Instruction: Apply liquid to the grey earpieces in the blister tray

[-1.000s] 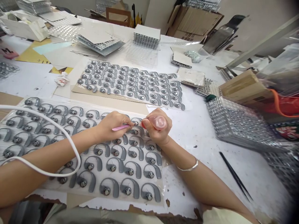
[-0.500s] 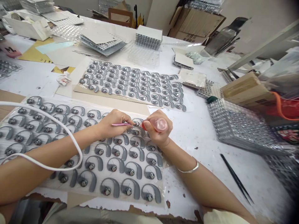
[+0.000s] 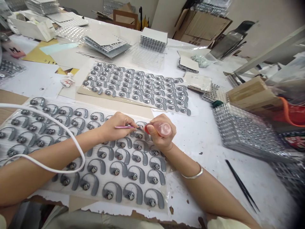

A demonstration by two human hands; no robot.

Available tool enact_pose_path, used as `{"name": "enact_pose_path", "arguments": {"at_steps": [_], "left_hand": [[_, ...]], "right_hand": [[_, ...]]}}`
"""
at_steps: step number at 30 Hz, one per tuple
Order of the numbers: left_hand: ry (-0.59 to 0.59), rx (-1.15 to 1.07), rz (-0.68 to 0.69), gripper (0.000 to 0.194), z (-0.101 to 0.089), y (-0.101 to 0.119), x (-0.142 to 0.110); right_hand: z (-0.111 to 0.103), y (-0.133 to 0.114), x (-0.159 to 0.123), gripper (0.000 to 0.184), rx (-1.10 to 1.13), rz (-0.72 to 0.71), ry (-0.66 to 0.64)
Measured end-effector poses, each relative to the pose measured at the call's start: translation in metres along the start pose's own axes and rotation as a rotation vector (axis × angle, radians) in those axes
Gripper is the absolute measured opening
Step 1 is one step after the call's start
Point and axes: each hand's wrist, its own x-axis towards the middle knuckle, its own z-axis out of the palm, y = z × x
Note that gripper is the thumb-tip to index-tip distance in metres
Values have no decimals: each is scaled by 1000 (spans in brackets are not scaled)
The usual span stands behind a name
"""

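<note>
Pink pick [image 3: 125,127] level now, left hand [image 3: 116,125] pinching it, right hand [image 3: 160,133] gripping clear handle [image 3: 165,129], "M" on card [image 3: 14,50]

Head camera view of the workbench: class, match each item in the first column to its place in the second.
Items:
1. pink-handled pick
2. clear-handled tool
3. black tweezers
4. silver bangle

Places:
A. around the right wrist
B. lying on the bench
C. gripped in the left hand
D. gripped in the right hand

Pairs: 1-C, 2-D, 3-B, 4-A.
</note>
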Motion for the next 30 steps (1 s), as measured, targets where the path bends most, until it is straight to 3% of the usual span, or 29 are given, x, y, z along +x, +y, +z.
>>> {"name": "enact_pose_path", "arguments": {"at_steps": [8, 23, 27, 30], "left_hand": [[-8, -26, -52, 12, 1, -1, 1], [-1, -27, -30, 13, 1, 0, 0], [10, -18, -16, 12, 1, -1, -1], [24, 56, 44, 14, 3, 2, -5]], "right_hand": [[1, -3, 2, 14, -44, -29, 9], [1, -1, -2, 12, 13, 18, -7], [-2, 0, 3, 16, 74, 156, 44], [-10, 11, 14, 29, 213, 382, 267]]}}
